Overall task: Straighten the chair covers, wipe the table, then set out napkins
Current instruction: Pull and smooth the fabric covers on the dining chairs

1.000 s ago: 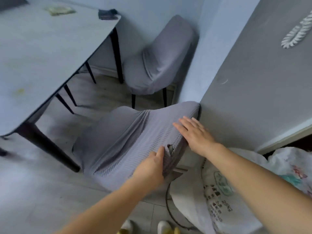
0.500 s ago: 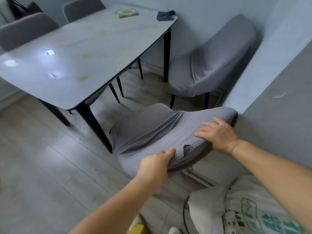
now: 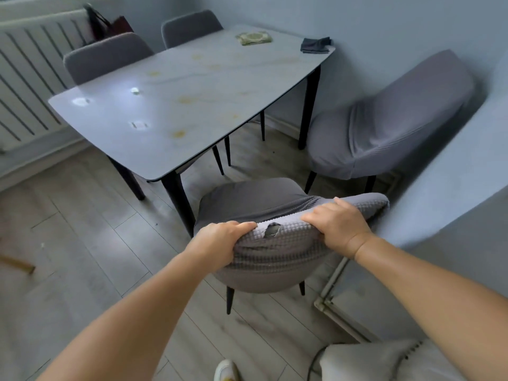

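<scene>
Directly in front of me stands a chair with a grey waffle-textured cover, which has a small hole at the top of the backrest. My left hand grips the backrest's top edge left of the hole. My right hand grips the same edge to the right of it. The pale marble-look table carries yellowish stains. At its far end lie a folded greenish napkin stack and a dark cloth.
A second covered chair stands at right against the wall. Two more grey chairs are tucked in behind the table. A radiator runs along the left wall. A white sack and a cable lie at bottom right, beside a grey cabinet.
My view has risen and pulled back, showing the whole table. Both hands have gone from resting on the backrest to curling around its top edge.
</scene>
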Motion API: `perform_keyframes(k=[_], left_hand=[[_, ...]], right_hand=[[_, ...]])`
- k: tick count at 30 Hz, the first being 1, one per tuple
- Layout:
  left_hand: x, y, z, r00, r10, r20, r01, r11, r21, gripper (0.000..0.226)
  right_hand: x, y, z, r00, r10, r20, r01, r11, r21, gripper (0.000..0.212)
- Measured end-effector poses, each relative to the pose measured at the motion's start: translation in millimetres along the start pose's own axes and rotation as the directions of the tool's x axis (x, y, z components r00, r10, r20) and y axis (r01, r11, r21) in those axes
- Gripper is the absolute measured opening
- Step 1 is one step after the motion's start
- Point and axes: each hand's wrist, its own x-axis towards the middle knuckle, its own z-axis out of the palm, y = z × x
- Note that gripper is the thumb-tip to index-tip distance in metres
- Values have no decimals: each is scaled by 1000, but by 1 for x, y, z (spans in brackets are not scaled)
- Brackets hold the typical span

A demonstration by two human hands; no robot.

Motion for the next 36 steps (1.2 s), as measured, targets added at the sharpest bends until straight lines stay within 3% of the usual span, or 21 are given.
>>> perform_keyframes(k=[12, 16, 21, 36], left_hand=[[36, -7, -4, 997, 6, -83, -7, 1000, -21, 66], [42, -8, -2, 995, -41, -93, 41, 999, 5, 68], [42, 5, 26, 995, -60, -86, 61, 998, 9, 73], [104, 46, 36, 959, -205, -194, 204, 979, -27, 72]], right_hand=[[39, 22, -1, 998, 50, 47, -44, 991, -127, 40], [49, 22, 5, 994, 9, -112, -20, 995, -99, 32], [55, 22, 21, 985, 55, 162, -35, 992, -125, 33], [99, 94, 40, 989, 12, 148, 6, 993, -121, 35]])
